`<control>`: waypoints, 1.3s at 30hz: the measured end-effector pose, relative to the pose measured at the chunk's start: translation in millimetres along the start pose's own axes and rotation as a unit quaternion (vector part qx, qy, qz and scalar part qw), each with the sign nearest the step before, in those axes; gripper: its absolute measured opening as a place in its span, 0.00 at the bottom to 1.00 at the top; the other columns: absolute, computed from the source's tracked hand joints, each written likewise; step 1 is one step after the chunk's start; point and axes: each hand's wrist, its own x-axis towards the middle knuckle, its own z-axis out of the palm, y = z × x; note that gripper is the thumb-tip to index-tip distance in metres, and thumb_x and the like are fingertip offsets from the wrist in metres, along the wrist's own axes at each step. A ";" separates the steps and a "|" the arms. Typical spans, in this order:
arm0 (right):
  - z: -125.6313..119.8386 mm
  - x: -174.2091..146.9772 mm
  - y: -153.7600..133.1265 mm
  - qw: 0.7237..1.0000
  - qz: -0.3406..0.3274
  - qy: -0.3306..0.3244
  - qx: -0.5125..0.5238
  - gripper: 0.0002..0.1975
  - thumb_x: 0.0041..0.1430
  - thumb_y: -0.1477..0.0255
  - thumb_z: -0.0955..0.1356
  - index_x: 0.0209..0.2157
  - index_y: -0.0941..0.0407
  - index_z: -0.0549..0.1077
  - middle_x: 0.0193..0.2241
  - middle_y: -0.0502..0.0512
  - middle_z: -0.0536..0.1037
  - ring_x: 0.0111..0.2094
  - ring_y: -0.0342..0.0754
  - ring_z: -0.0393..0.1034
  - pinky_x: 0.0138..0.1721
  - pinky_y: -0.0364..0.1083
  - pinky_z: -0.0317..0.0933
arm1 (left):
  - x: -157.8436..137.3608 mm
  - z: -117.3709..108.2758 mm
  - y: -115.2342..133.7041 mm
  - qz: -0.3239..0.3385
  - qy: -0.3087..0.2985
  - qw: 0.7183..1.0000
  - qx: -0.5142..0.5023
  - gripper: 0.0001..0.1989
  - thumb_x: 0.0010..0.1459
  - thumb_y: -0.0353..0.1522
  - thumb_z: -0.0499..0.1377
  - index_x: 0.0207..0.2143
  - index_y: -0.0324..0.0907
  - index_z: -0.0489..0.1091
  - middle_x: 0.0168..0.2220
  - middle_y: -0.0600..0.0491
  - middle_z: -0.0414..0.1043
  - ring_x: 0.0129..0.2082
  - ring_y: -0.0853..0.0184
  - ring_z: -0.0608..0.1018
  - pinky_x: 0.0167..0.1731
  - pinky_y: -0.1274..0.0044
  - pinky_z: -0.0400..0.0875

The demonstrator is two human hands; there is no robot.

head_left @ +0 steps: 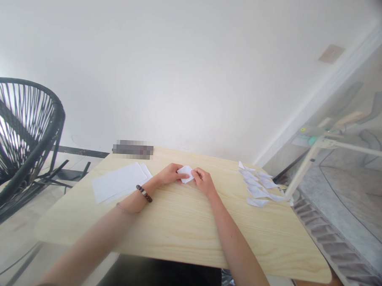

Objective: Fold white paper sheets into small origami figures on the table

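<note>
A small folded piece of white paper (pixel 186 174) is held between both hands above the middle of the table. My left hand (pixel 171 174) pinches its left side, the thumb lying across its face. On the right edge, my right hand (pixel 203 180) grips the paper between thumb and fingers. White paper sheets (pixel 119 183) lie overlapping on the table left of my left hand. Several folded white paper pieces (pixel 257 192) stand grouped at the table's right side, apart from my right hand.
The pale wooden table (pixel 181 227) stands against a white wall. A pixelated dark object (pixel 133 149) sits at its back left. A black corded chair (pixel 24 123) is on the left. A white metal frame (pixel 306 169) rises beside the table's right edge.
</note>
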 end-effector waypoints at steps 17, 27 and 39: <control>0.9 1.9 6.1 1.000 0.014 0.023 0.010 0.15 0.53 0.63 0.57 0.20 0.57 0.62 0.14 0.46 0.62 0.17 0.39 0.54 0.20 0.39 0.48 | -1.9 -1.0 4.8 0.005 -0.052 0.996 -0.069 0.16 0.41 0.39 0.60 0.28 0.34 0.69 0.24 0.51 0.72 0.25 0.68 0.73 0.28 0.78 0.67; 0.7 1.9 0.7 0.999 -0.001 0.031 0.029 0.15 0.52 0.61 0.58 0.27 0.57 0.66 0.21 0.49 0.67 0.20 0.39 0.58 0.21 0.39 0.52 | -2.5 0.1 6.2 -0.034 -0.058 0.998 -0.021 0.19 0.39 0.43 0.60 0.26 0.33 0.71 0.23 0.48 0.73 0.23 0.67 0.74 0.25 0.79 0.66; -0.7 2.2 2.5 0.999 0.003 0.045 0.031 0.17 0.52 0.60 0.57 0.25 0.58 0.66 0.20 0.50 0.65 0.22 0.40 0.58 0.22 0.39 0.53 | -1.3 3.5 2.8 -0.007 -0.048 0.996 -0.074 0.27 0.50 0.48 0.46 0.29 0.32 0.69 0.24 0.47 0.72 0.24 0.69 0.73 0.26 0.79 0.66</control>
